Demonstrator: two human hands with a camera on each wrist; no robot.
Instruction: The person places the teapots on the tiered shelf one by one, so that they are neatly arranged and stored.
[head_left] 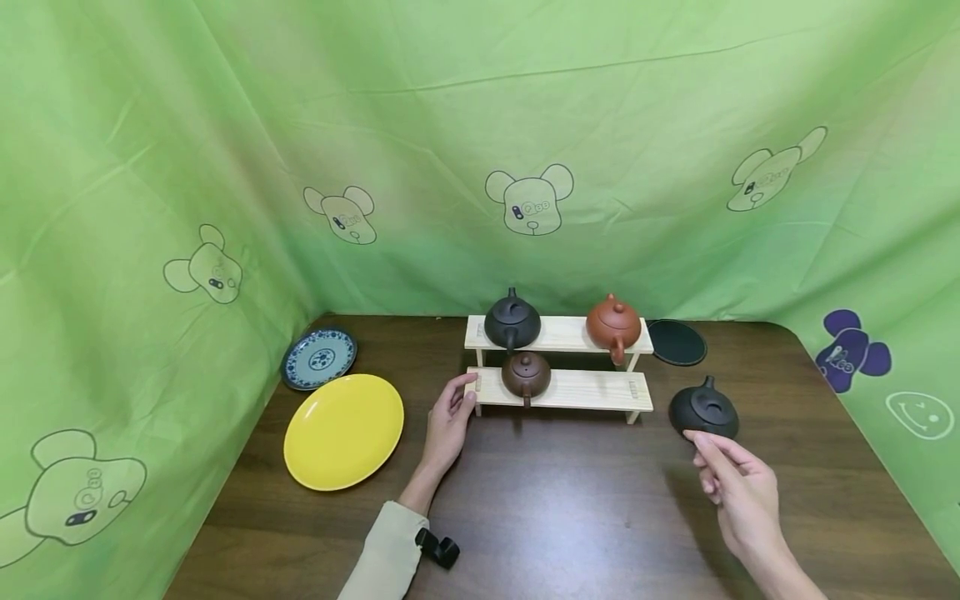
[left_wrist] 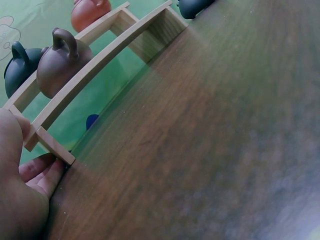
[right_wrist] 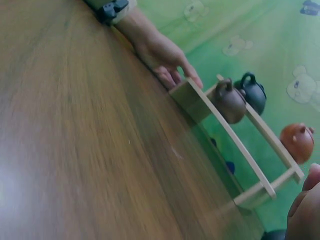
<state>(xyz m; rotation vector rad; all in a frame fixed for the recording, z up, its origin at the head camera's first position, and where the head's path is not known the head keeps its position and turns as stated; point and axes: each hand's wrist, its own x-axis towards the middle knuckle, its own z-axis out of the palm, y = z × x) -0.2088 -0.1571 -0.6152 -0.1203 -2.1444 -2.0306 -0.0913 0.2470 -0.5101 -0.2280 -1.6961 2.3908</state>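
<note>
At the right, my right hand pinches the near side of a black teapot between thumb and fingers; whether its base touches the table I cannot tell. My left hand grips the left end of the lower step of a wooden two-step rack, thumb on top and fingers beside the leg. A brown teapot sits on that lower step, towards the left. On the upper step stand another black teapot, at the left, and a reddish-orange teapot, at the right.
A yellow plate lies left of my left hand, with a blue patterned plate behind it. Behind the right end of the rack lies a dark round mat. Green printed cloth hangs around the brown wooden table.
</note>
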